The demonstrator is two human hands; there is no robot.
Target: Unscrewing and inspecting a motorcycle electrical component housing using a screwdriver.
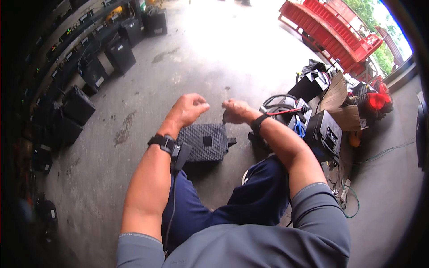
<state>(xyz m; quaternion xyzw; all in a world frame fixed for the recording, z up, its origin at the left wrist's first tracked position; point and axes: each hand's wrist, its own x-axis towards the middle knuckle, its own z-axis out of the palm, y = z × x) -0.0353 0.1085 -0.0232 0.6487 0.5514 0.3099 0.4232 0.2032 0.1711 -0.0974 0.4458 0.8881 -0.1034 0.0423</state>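
On the floor in front of my knees is a black box (pixel 201 149) with a ridged, patterned top and a small dark square on it. A black strap or handle (pixel 231 142) sticks out from its right side. My left hand (pixel 190 108) is above the box's far left corner, thumb and fingers slightly apart, with nothing visible between them. Beyond the far right corner, my right hand (pixel 237 111) has its fingers closed. Something small and dark shows below those fingertips, too small to name. Both wrists wear black bands.
Black box-shaped units (pixel 119 56) and a rack with small lights line the left. Close on my right are a black case (pixel 322 134), blue-handled scissors (pixel 299 128), cables and cardboard (pixel 344 114). A red cart (pixel 330 33) stands far right. Green wires (pixel 357 205) trail over the floor.
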